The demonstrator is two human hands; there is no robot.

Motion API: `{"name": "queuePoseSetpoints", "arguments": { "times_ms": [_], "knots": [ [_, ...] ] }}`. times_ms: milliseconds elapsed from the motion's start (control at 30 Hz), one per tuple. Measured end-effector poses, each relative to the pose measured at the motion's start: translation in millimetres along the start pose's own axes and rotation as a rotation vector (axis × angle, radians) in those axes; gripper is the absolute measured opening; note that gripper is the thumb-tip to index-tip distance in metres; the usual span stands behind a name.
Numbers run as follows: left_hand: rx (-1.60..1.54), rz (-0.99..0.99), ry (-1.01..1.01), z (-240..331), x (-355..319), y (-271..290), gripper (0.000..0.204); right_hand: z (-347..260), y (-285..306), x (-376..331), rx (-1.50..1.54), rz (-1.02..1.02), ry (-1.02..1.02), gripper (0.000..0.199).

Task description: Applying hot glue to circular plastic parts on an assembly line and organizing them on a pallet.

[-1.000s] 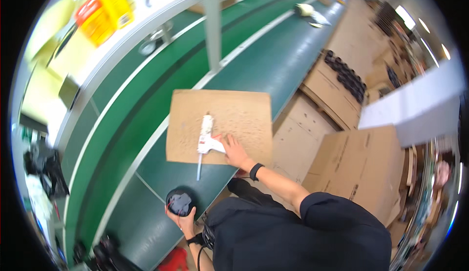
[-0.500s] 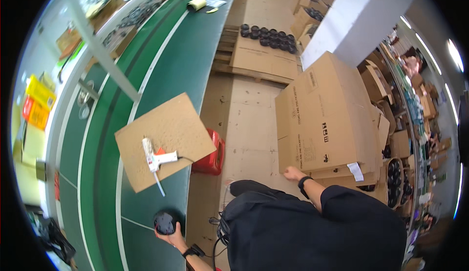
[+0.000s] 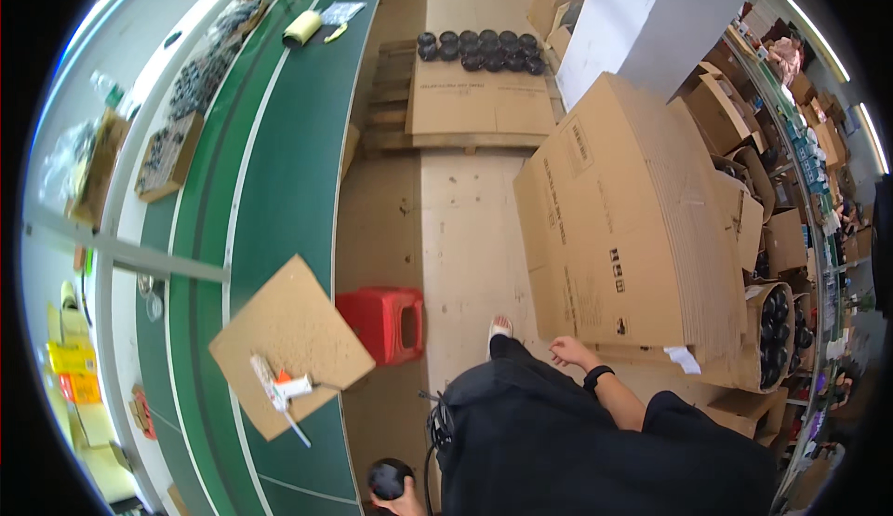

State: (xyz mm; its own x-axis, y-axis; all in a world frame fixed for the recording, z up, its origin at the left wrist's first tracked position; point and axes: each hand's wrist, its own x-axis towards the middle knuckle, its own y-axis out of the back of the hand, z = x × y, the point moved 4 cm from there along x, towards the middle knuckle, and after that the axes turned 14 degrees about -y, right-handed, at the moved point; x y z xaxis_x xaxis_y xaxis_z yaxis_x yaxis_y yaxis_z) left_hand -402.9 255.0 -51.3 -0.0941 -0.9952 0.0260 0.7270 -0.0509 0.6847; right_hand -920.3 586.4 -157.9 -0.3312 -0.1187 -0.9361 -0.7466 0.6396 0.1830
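Observation:
My left hand [image 3: 402, 499] is at the bottom edge, closed on a round black part [image 3: 389, 477] near the green conveyor belt [image 3: 279, 181]. My right hand [image 3: 566, 352] hangs with fingers apart and holds nothing, just in front of a stack of flattened cardboard boxes [image 3: 623, 218]. A brown cardboard sheet [image 3: 288, 339] lies on the belt with a white glue gun [image 3: 279, 388] on it, well left of both hands.
A red plastic stool [image 3: 383, 321] stands beside the belt. A wooden pallet [image 3: 479, 97] holds cardboard and several black round parts [image 3: 479, 49] farther ahead. Open boxes [image 3: 772, 330] with black parts line the right. Trays of parts [image 3: 167, 148] sit along the left shelf.
My right hand left the glue gun on the cardboard sheet and swung right toward the flattened boxes. The view turned right. My left hand kept the black part.

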Motion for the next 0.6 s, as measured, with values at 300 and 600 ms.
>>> {"name": "queuePoseSetpoints", "arguments": {
  "times_ms": [300,600],
  "knots": [
    [0.07,-0.324,-0.206,95.4,-0.2,-182.0,0.109,-93.3,118.1,51.5,0.006,0.082,-0.101,0.028],
    [0.034,-0.656,0.082,198.1,132.6,-407.0,0.124,-243.2,178.1,109.3,0.122,0.026,0.062,0.023]
  ]
}}
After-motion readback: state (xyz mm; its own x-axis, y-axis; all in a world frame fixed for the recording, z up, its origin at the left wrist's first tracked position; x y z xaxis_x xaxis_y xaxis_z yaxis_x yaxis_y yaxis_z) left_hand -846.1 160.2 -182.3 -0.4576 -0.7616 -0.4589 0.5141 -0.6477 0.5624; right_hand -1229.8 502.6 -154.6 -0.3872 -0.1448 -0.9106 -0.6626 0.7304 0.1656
